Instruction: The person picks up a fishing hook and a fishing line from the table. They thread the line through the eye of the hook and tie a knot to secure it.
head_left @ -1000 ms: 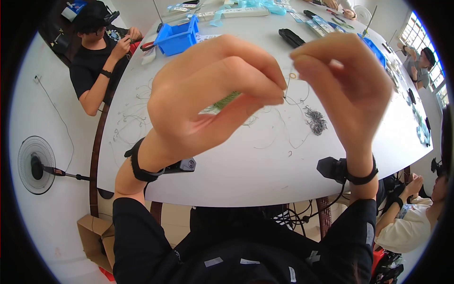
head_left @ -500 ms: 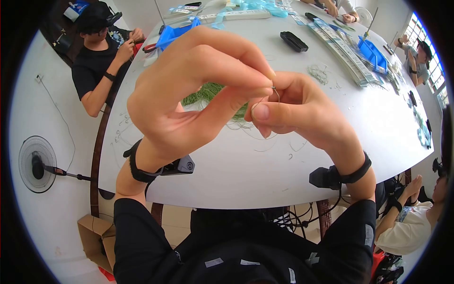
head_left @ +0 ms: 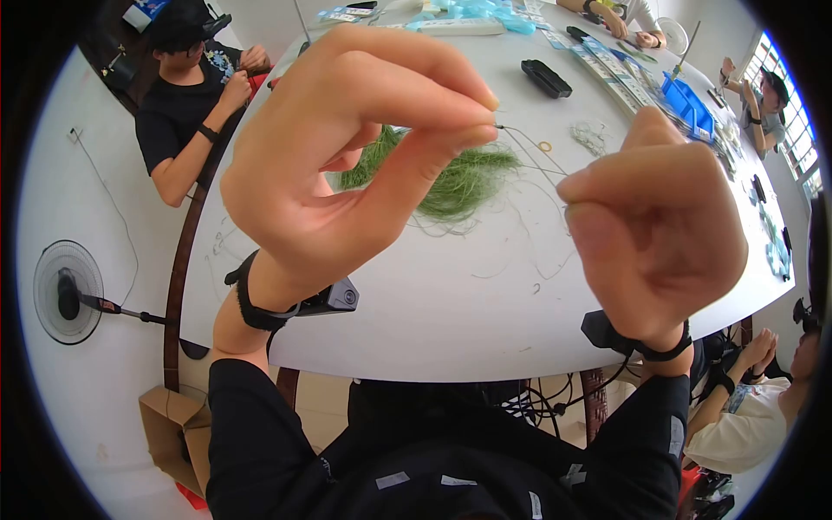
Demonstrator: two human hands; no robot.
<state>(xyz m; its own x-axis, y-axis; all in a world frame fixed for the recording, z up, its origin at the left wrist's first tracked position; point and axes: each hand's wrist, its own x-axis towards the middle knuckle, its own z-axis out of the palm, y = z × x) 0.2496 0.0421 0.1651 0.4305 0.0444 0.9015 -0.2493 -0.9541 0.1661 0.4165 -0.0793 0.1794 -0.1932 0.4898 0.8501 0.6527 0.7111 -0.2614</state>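
Thumb and forefinger of my left hand [head_left: 338, 173] are pinched together at a small dark tip, from which thin fishing line [head_left: 523, 137] runs out. Two strands of that line slant down to my right hand [head_left: 663, 230], whose fingers are curled closed with thumb and forefinger pinching them. Both hands are raised over the white table. Beneath and between them lies a loose bundle of green line [head_left: 468, 186], partly hidden by my left hand. A small tan ring [head_left: 545, 146] shows beside the strands.
A black tray [head_left: 546, 79], a tangle of pale line [head_left: 589, 137] and a blue bin [head_left: 689, 108] are farther back on the table [head_left: 433, 321]. Co-workers sit around it, one person [head_left: 186, 104] at the left. A fan [head_left: 69, 292] stands by the left wall.
My right hand has moved right and toward me, away from my left hand, and turned into a closed fist. The strands between the hands now show stretched out. My left hand has shifted slightly up.
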